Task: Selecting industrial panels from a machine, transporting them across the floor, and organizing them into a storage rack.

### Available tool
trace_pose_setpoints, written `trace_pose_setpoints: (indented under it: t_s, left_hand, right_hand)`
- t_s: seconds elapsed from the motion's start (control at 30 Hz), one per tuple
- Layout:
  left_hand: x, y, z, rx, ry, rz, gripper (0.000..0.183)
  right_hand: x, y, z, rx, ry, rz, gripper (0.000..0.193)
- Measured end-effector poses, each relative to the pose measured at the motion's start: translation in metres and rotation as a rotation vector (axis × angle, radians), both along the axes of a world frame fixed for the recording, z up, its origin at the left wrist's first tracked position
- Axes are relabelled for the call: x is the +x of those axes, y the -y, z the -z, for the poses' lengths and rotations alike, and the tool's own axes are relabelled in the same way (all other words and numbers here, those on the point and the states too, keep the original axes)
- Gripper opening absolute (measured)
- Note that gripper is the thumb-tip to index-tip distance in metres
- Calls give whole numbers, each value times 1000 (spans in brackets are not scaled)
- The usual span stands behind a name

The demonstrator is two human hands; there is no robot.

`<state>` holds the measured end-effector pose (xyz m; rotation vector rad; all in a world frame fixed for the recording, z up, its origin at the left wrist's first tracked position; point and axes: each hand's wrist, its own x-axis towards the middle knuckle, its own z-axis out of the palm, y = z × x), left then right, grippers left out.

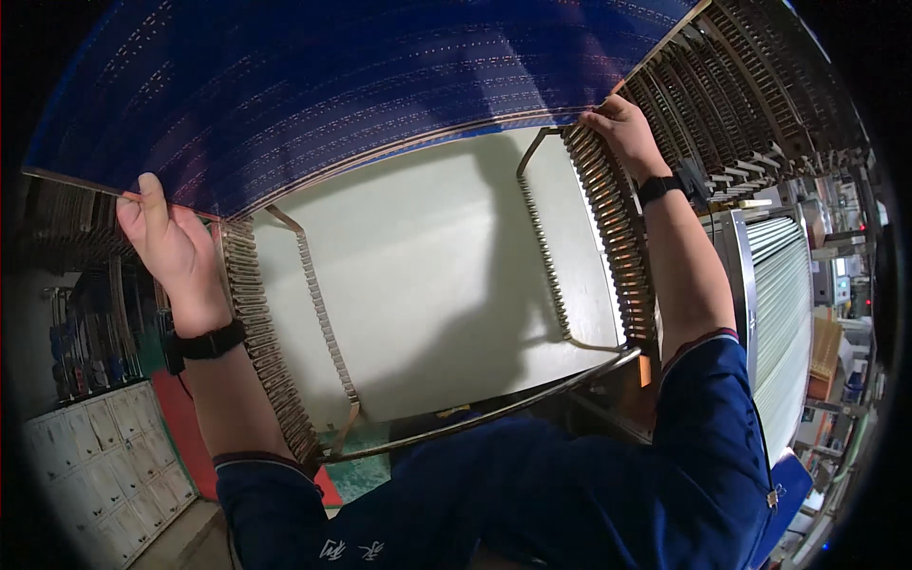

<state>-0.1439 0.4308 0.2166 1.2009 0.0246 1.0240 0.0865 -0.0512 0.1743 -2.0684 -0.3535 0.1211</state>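
A large dark blue circuit board panel [380,85] with rows of small pale marks fills the top of the view, tilted, its near edge copper-coloured. My left hand [176,247] grips that edge at the left, thumb against the panel and fingers partly hidden. At the right end of the same edge, my right hand [625,133] is closed on the panel, fingertips at the rim. Between my forearms stands a metal rack with a row of slots on the left [266,332] and another on the right [613,228].
A pale flat surface [418,275] lies between the slot rows, with a curved metal bar [494,408] across the near side. More slotted racks [750,76] stand at upper right. Pale lockers [104,456] are at lower left. A rack of greenish sheets [784,313] stands at right.
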Motion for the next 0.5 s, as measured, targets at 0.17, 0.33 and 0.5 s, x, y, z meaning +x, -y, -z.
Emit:
trace_pose_setpoints:
  t_s: [0.17, 0.33, 0.5]
  left_hand:
    - [-4, -2, 1, -24, -6, 54, 10]
    - [2, 7, -5, -38, -39, -17, 14]
    - [-4, -1, -5, -43, -36, 25, 16]
  right_hand:
    - [-13, -7, -5, -71, 23, 42, 12]
    - [-8, 2, 10, -111, 279, 157, 15]
    - [-11, -4, 14, 5, 308, 128, 16]
